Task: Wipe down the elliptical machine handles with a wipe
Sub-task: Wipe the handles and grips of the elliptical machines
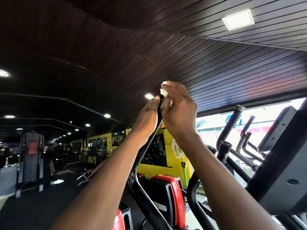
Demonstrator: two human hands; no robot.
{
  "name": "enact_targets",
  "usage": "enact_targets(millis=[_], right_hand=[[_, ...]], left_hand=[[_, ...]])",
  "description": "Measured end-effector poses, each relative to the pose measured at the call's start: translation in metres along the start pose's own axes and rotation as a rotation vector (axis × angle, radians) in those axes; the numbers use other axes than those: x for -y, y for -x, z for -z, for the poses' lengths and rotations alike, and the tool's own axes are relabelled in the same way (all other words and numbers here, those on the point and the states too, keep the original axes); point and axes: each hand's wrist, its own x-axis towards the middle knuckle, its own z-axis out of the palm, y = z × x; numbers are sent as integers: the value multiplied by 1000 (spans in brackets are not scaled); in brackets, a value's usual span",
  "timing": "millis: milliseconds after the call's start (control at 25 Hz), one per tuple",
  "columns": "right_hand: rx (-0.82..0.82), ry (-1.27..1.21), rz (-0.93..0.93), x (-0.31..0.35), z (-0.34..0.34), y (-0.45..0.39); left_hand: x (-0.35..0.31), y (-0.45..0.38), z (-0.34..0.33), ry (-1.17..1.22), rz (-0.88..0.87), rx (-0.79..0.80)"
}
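Observation:
A black elliptical handle point(147, 146) rises from the machine at the bottom centre up to its tip between my two hands. My left hand point(147, 119) is wrapped around the handle just below the tip. My right hand point(178, 110) is closed on a small white wipe point(163, 90), pressing it against the very top of the handle. Only corners of the wipe show past my fingers. Both forearms reach up from the lower edge of the view.
The red and black elliptical body point(166, 195) sits below. Other black handle bars point(230, 128) and a black console frame point(282, 166) stand at the right. A pedestal fan point(177, 148) stands by the yellow wall. Weight machines point(31, 160) fill the dim left.

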Motion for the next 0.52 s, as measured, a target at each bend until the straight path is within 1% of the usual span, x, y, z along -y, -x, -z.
enact_targets(millis=[40,80,120,160,240,280,320,360,440,520], right_hand=[[67,45,8,-1,1,-8],[110,37,-52,-3,1,-16],[124,-33,-180,-8,-2,-22],[123,-155,-369,-14,-4,-26],[79,-534,-795,-20,-6,-25],[49,-693,-944,-18,-10,-14],[30,-746,-1016,-11,-13,1],[31,-709,-1023,-1,-16,19],[78,-600,-980,16,-17,55],[123,-563,-972,19,-13,69]], left_hand=[[2,-2,0,12,2,-2],[3,-2,-1,22,4,-11],[5,-3,-1,36,4,-23],[7,-3,-1,45,2,-33],[13,-3,-1,35,-9,-57],[15,-3,0,32,-18,-69],[16,-2,1,31,-29,-78],[15,0,2,25,-43,-80],[16,6,5,-18,-57,-69],[20,14,8,-64,-56,-62]])
